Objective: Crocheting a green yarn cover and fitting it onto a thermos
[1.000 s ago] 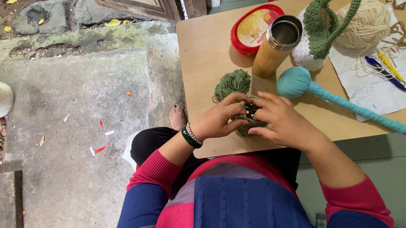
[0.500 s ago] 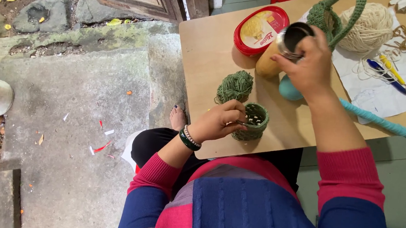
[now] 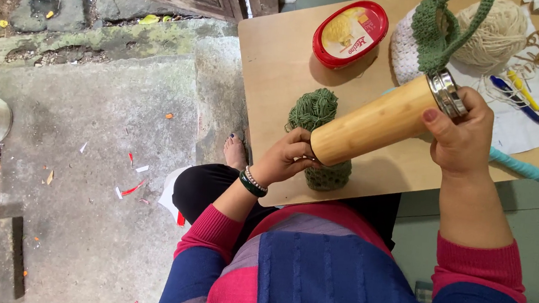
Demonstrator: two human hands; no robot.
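My right hand [image 3: 460,131] grips a bamboo-coloured bottle [image 3: 378,120] by its metal-ringed top and holds it tilted, its base pointing down to the left. My left hand [image 3: 288,156] holds a small green crocheted cup-shaped piece [image 3: 330,174] near the table's front edge. The bottle's base sits right over that piece's opening. A ball of green yarn [image 3: 313,107] lies just behind my left hand.
The small wooden table [image 3: 277,56] also bears a red oval tub with a yellow lid [image 3: 350,33], a white-and-green crocheted piece [image 3: 422,38], cream yarn [image 3: 492,31], pens on white paper [image 3: 518,91] and a teal crocheted stick [image 3: 521,167]. Concrete ground lies to the left.
My right hand left the green crocheted piece, reached to the bottle standing on the table, lifted it and brought it tilted down over the piece. My left hand stayed on the piece.
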